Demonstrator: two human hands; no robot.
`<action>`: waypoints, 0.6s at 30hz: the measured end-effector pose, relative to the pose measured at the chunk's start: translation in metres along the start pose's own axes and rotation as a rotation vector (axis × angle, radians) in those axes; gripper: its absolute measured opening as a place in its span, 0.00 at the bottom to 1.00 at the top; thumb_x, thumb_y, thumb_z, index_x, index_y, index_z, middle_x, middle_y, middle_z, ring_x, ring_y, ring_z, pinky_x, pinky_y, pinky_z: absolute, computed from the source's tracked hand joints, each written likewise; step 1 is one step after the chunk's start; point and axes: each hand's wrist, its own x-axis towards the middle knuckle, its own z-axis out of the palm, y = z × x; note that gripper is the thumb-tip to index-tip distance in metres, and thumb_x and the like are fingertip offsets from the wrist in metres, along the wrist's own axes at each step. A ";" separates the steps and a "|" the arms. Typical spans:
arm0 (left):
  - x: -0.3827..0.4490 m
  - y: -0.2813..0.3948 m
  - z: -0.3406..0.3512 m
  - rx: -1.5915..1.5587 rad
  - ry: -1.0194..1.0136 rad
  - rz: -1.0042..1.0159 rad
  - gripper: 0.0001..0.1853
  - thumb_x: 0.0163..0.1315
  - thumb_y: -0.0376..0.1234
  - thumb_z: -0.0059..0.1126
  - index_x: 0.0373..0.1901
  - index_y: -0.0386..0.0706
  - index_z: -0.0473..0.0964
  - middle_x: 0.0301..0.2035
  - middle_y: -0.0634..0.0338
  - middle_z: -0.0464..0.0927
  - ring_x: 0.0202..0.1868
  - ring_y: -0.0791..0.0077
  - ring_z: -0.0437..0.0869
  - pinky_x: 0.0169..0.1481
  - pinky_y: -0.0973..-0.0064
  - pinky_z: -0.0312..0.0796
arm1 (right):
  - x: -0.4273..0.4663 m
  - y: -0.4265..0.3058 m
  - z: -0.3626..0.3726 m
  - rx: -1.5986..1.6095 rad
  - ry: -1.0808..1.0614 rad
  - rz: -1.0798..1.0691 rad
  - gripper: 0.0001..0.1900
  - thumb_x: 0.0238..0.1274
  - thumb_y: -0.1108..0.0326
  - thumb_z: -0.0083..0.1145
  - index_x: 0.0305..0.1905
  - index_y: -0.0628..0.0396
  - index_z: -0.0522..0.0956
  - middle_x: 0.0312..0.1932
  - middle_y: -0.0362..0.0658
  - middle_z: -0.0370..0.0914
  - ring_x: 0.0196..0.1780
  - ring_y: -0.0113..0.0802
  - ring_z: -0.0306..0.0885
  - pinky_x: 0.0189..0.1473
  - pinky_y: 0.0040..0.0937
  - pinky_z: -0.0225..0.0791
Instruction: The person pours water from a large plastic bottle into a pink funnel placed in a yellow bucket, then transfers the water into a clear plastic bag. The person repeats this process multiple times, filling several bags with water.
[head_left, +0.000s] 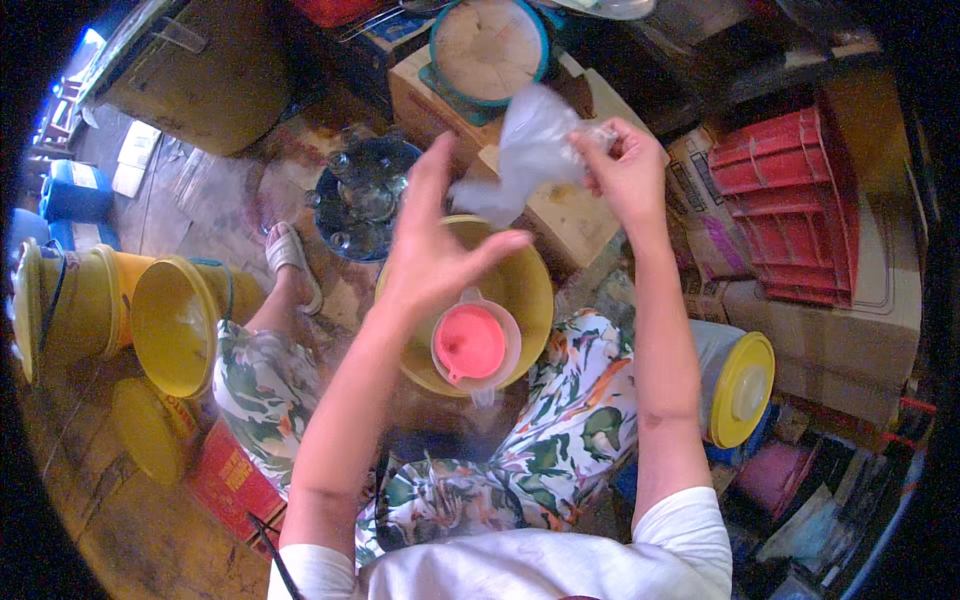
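My right hand pinches the gathered end of a clear plastic bag, which hangs out to the left and is blurred. With fingers spread and nothing held, my left hand hovers over the rim of a yellow bucket between my knees. A pink funnel sits inside a translucent plastic strainer or jug at the bucket's near side. Beyond the bucket, a wooden box stands close below the bag. A round dial scale with a teal rim rests farther back.
Left of the bucket, a dark tub holds several glass bottles. An open yellow bucket lies on its side at the left, near a red carton. To the right are a red plastic crate, cardboard boxes and a yellow-lidded container.
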 end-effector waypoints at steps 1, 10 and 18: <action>0.012 0.019 0.016 0.010 0.059 0.076 0.42 0.42 0.44 0.71 0.57 0.32 0.64 0.52 0.45 0.70 0.54 0.54 0.73 0.59 0.65 0.64 | -0.009 -0.010 -0.004 -0.030 -0.017 -0.008 0.11 0.54 0.64 0.63 0.25 0.57 0.74 0.12 0.33 0.68 0.13 0.17 0.65 0.16 0.17 0.58; 0.019 0.033 0.063 -0.734 0.020 -0.716 0.18 0.50 0.34 0.67 0.40 0.33 0.77 0.35 0.57 0.80 0.33 0.74 0.81 0.39 0.75 0.72 | -0.078 0.013 -0.011 0.235 -0.101 -0.096 0.17 0.47 0.68 0.67 0.42 0.57 0.72 0.34 0.36 0.74 0.35 0.19 0.71 0.37 0.21 0.68; 0.010 0.035 0.054 -1.081 -0.098 -0.759 0.27 0.55 0.39 0.63 0.53 0.35 0.66 0.45 0.54 0.75 0.43 0.69 0.79 0.47 0.70 0.73 | -0.045 0.062 -0.048 0.651 -0.116 0.084 0.08 0.54 0.72 0.61 0.39 0.59 0.77 0.33 0.36 0.78 0.36 0.22 0.75 0.42 0.22 0.68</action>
